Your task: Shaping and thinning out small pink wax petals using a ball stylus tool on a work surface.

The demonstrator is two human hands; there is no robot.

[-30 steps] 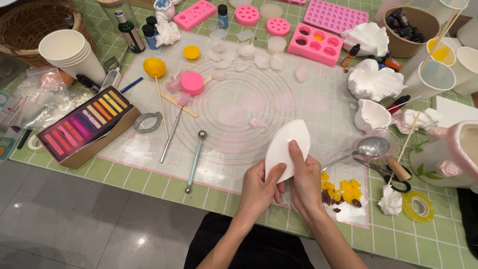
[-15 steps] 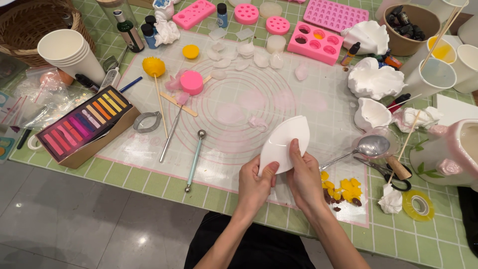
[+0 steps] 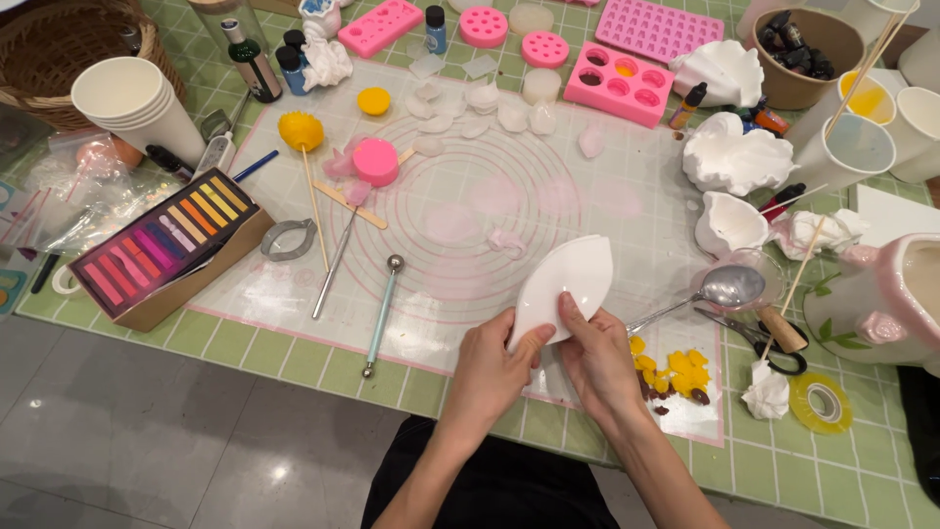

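Both hands grip the white leaf-shaped dish (image 3: 565, 286) at the mat's near edge: left hand (image 3: 493, 370), right hand (image 3: 597, 355) pinching it.

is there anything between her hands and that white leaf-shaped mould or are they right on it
Nothing visible stands between them. The left hand and right hand both grip the lower end of the white leaf-shaped mould directly, thumbs on its upper face, above the clear mat.

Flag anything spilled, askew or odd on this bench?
Only mild clutter. Yellow and dark scraps lie scattered on the mat's corner by the right hand, and crumpled white wads sit near the scissors. Both hands hold the white leaf-shaped shell, left hand included; it looks intact.
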